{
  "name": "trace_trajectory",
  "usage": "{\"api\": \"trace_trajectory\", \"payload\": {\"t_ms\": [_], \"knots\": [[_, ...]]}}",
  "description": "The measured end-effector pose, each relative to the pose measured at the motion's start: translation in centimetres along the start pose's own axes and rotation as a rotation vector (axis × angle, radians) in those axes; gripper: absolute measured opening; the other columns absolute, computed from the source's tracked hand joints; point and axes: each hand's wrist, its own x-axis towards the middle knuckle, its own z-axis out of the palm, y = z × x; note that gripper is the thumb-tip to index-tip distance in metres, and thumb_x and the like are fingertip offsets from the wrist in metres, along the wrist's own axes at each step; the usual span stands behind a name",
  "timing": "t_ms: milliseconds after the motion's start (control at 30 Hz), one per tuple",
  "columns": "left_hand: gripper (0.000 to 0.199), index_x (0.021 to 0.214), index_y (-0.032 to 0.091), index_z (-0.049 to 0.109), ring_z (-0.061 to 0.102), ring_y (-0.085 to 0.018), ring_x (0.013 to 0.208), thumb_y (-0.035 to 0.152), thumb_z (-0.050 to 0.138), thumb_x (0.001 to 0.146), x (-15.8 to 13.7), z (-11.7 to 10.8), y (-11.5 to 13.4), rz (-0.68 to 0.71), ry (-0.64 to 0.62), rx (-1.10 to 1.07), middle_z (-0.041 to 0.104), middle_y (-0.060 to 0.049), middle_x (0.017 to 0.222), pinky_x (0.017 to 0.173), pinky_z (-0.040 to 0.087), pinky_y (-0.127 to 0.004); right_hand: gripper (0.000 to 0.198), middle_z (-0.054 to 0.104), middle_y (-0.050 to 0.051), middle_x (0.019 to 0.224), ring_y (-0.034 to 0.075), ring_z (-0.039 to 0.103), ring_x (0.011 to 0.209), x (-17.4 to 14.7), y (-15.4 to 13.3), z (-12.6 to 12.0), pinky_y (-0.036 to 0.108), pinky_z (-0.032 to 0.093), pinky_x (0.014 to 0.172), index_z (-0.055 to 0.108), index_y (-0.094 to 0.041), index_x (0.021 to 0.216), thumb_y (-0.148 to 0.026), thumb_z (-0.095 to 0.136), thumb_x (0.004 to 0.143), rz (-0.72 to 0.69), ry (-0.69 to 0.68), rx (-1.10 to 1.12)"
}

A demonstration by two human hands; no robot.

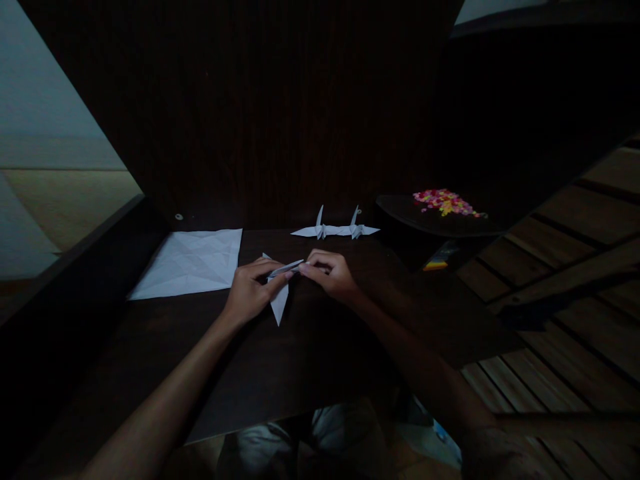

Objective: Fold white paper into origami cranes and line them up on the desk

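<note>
Between both hands is a folded white paper figure point(280, 307), with one pointed flap hanging down toward me and another tip showing behind my left fingers. My left hand point(254, 287) pinches its body between thumb and fingers. At the figure's right end, the thumb and fingertips of my right hand point(329, 272) are closed on a narrow point. The fingers hide part of the folds. Beyond the hands, two joined origami cranes point(341, 231) stand upright near the back panel. To the left lies a creased white paper sheet point(193, 263), flat on the dark table.
The dark wooden table point(280, 380) meets a tall back panel point(280, 120) and a raised left side board point(75, 267). Small pink, red and yellow pieces point(445, 201) are heaped on a rounded shelf point(400, 212) at right. A slatted wooden seat point(560, 253) stands further right.
</note>
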Motion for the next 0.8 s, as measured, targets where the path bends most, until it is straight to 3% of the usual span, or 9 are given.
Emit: {"api": "trace_trajectory", "payload": {"t_ms": [300, 567, 800], "knots": [[0.011, 0.081, 0.018, 0.072, 0.062, -0.018, 0.076, 0.027, 0.067, 0.078, -0.1, 0.1, -0.3, 0.019, 0.062, 0.042, 0.071, -0.004, 0.082, 0.072, 0.048, -0.030, 0.026, 0.049, -0.002, 0.063, 0.008, 0.043, 0.052, 0.1, 0.7, 0.9, 0.022, 0.031, 0.046, 0.056, -0.017, 0.061, -0.037, 0.061, 0.077, 0.100, 0.109, 0.043], [0.018, 0.080, 0.016, 0.071, 0.060, -0.017, 0.073, 0.033, 0.066, 0.077, -0.1, 0.1, 0.2, -0.119, 0.044, -0.031, 0.068, -0.005, 0.081, 0.068, 0.047, -0.029, 0.023, 0.046, -0.007, 0.045, 0.006, 0.039, 0.039, 0.1, 0.7, 1.2, 0.020, 0.027, 0.039, 0.057, -0.017, 0.063, -0.038, 0.067, 0.070, 0.297, 0.036, 0.214], [0.019, 0.077, 0.016, 0.071, 0.058, -0.015, 0.070, 0.034, 0.067, 0.076, -0.1, 0.0, 0.4, -0.132, -0.011, -0.063, 0.066, -0.003, 0.076, 0.063, 0.044, -0.026, 0.027, 0.050, -0.007, 0.049, 0.005, 0.039, 0.038, 0.4, 0.4, 0.9, 0.019, 0.024, 0.036, 0.058, -0.017, 0.066, -0.038, 0.074, 0.064, 0.374, 0.006, 0.299]]}}
